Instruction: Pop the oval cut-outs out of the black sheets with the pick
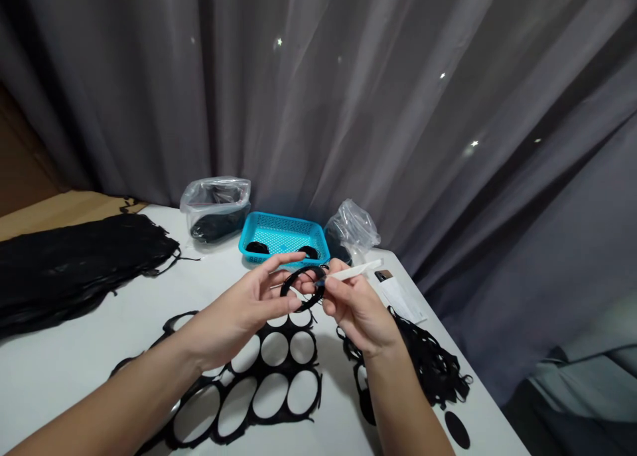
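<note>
Above the middle of the table, my left hand (259, 297) holds a black ring (286, 290) between thumb and fingers. The ring is tilted and looks like several thin black loops together. My right hand (355, 303) pinches a slim white-handled tool (358, 269) whose tip, partly hidden by the fingers, is at the ring's right side. Its exact kind I cannot make out. Beneath my hands lies a black sheet with rows of round holes (256, 380), flat on the white table (338, 429).
A blue basket (284, 225) with black pieces stands behind my hands, between two clear plastic bags (219, 207). Black sheets (74, 263) are stacked at left. At right lie black cut scraps (432, 366), a black disc (456, 429) and a white packet (402, 297). A grey curtain (318, 97) hangs behind.
</note>
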The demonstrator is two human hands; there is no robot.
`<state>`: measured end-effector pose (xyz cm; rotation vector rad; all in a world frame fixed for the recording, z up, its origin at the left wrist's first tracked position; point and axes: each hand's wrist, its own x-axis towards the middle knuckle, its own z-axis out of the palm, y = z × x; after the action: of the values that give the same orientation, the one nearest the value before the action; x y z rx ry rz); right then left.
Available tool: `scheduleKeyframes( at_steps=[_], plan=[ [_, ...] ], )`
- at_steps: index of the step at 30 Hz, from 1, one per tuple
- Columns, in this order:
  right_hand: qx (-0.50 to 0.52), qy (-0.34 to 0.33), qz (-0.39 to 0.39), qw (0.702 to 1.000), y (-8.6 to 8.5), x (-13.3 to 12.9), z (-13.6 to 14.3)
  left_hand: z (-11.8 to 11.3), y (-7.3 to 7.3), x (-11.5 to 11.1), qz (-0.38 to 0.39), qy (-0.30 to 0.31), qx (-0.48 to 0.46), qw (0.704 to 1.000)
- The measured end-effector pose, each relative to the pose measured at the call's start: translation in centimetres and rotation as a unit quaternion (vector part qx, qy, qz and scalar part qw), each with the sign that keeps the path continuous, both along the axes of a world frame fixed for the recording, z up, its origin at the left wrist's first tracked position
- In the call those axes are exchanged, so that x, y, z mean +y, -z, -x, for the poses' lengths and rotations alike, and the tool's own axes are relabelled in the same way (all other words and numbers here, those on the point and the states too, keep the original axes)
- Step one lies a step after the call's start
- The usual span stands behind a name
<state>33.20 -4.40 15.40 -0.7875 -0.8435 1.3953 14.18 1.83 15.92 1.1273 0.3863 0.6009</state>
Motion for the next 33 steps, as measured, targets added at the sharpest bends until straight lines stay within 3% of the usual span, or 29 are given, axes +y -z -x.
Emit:
scheduleKeyframes(
  at_steps=[2,9,16,22,28,33],
  plan=[
    [0.007,-0.018,0.007,1.000,0.1,0.0,0.2,-0.2,0.3,0.2,-0.006,-0.020,0.007,1.000],
    [0.025,-0.036,0.016,0.999,0.5,0.0,0.2,-0.8,1.2,0.8,0.015,-0.002,-0.009,1.000],
    [0.027,-0.087,0.017,0.996,0.2,-0.3,0.6,-1.1,1.1,0.6,0.007,-0.017,0.003,1.000],
    [-0.032,-0.122,0.007,0.992,0.2,-0.6,-0.3,-0.3,0.6,1.7,-0.004,-0.004,0.010,1.000],
    [-0.044,-0.121,-0.019,0.992,-0.1,-0.3,-1.2,1.1,-0.7,2.3,0.090,-0.019,-0.067,0.994],
    [0.050,-0.077,0.015,0.996,-0.4,0.0,-0.8,1.1,-1.0,2.0,0.152,-0.044,-0.052,0.986]
  ],
)
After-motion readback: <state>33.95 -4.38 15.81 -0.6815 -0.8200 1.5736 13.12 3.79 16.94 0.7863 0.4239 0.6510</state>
